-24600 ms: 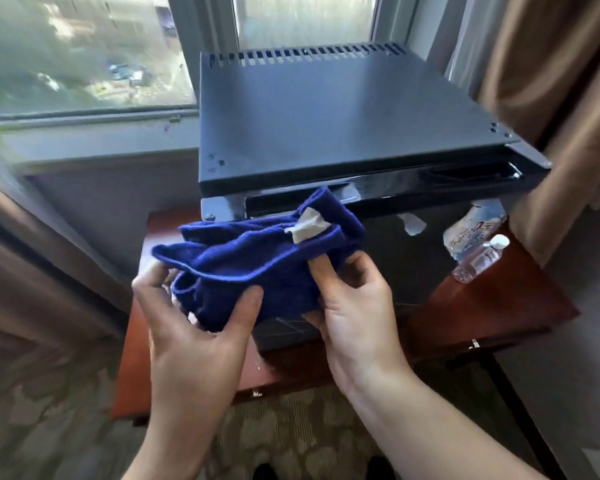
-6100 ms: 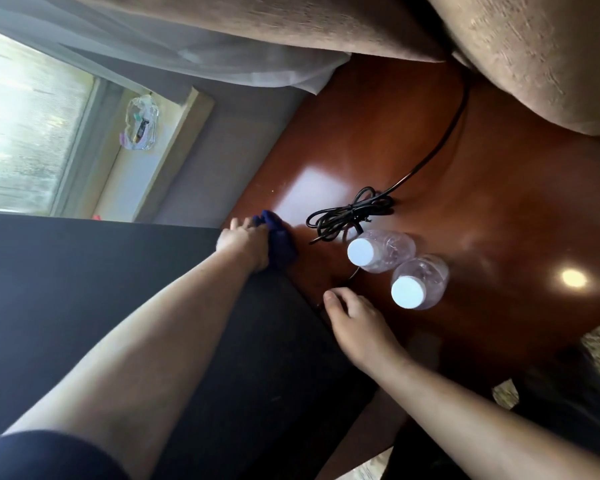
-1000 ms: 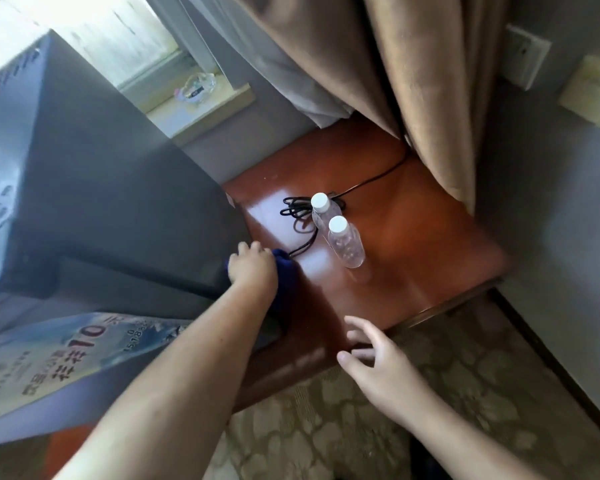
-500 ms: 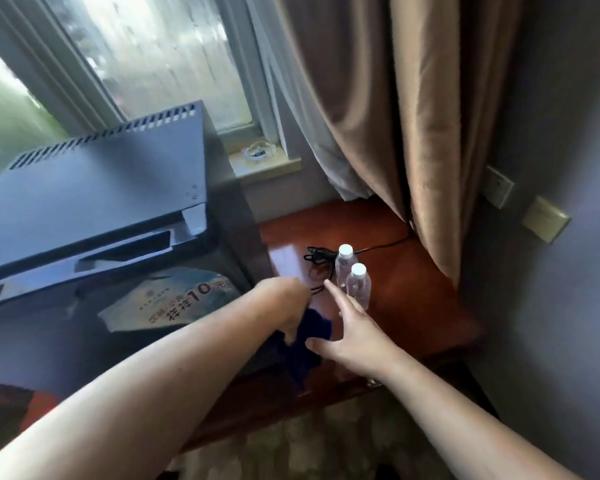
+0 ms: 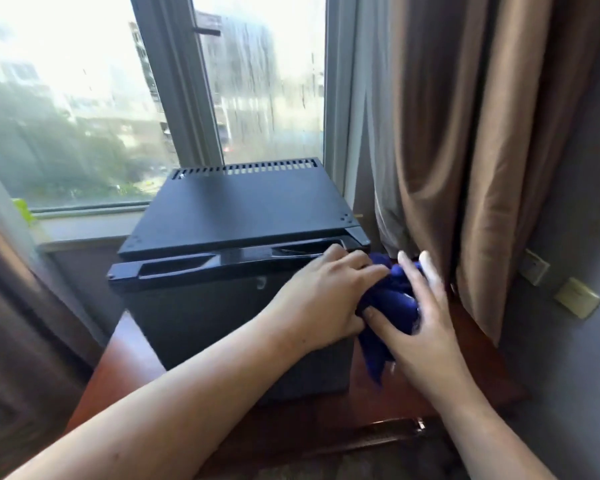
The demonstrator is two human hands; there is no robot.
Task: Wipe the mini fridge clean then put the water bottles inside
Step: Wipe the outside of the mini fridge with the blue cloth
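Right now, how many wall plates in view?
2. A small grey rectangular wall plate is on the right wall beside the brown curtain; a larger beige rectangular plate is lower right of it. Others may hide behind the curtain.

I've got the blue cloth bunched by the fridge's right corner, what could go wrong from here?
A loose tail of the blue cloth hangs below your left hand and right hand; it may slip out or drag on the wooden table. The curtain hangs close by and could snag. The mini fridge door is shut, so its inside may get skipped.
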